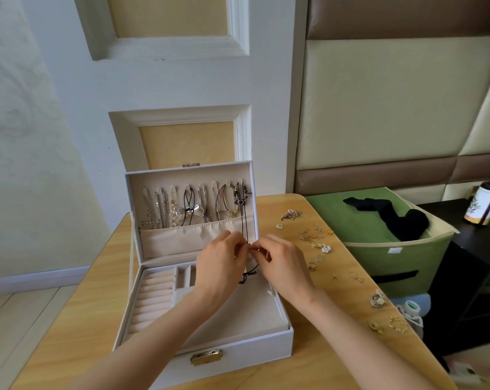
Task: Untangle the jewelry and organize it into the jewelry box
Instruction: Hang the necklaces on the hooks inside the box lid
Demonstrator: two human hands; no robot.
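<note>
A white jewelry box (pixel 238 350) stands open on the wooden table, its lid upright with several necklaces (pixel 187 209) hanging from hooks inside. A black cord necklace (pixel 246 220) hangs from the rightmost hook down over the lid's pocket. My left hand (pixel 221 260) and my right hand (pixel 280 263) meet above the box's tray, both pinching the lower part of that cord; its knotted end (pixel 248 275) dangles below my fingers. Ring rolls (pixel 154 296) fill the tray's left side.
Loose earrings, rings and brooches (pixel 317 240) lie scattered along the table's right side, down to its front right edge (pixel 384 319). A green fabric bin (pixel 393 249) with black cloth stands right of the table. A bottle (pixel 483 204) is on dark furniture beyond.
</note>
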